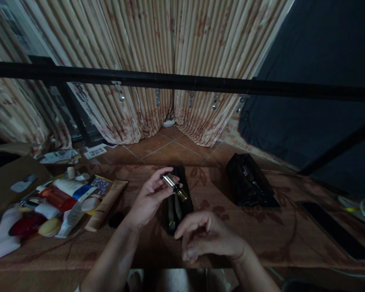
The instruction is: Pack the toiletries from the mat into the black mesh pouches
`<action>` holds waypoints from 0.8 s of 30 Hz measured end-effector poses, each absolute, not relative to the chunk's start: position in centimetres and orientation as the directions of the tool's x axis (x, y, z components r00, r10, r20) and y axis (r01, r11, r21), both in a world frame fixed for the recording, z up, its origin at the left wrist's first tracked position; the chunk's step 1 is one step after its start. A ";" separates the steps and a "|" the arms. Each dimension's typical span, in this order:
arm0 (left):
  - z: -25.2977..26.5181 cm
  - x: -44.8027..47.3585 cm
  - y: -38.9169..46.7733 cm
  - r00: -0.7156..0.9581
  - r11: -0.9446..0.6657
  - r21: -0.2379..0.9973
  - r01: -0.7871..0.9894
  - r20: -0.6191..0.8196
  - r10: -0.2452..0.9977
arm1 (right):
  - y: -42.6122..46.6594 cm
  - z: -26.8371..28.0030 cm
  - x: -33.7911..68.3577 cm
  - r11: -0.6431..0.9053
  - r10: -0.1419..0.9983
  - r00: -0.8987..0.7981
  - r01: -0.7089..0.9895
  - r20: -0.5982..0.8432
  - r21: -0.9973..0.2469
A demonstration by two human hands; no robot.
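Observation:
My left hand (152, 196) grips a lipstick-like tube (171, 181) between thumb and fingers. It is silver at the upper end, dark in the middle and gold at the lower end, and is tilted down to the right. Under it lies a long black pouch (187, 202) whose opening shows pale inner edges. Close to the pouch's near end, my right hand (211, 237) hovers with bent fingers, thumb and index finger apart and nothing seen between them.
Cosmetics are heaped at the left: a red bottle (56, 198), a brown tube (106, 205) and several others, beside a cardboard box (15, 186). A black bag (249, 182) stands open at the right, near a dark flat panel (337, 231). A black rail (182, 79) crosses beyond.

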State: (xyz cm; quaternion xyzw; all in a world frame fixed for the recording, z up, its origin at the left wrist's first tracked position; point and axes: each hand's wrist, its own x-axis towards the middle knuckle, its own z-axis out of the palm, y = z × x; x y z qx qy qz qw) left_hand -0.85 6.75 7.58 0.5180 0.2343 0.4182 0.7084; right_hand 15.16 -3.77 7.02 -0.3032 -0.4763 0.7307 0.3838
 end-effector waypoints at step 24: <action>6.6 0.5 6.5 0.527 -0.274 0.961 -0.025 0.246 0.814 | -3.2 6.9 15.9 -0.012 0.929 -0.355 -0.321 0.108 -0.947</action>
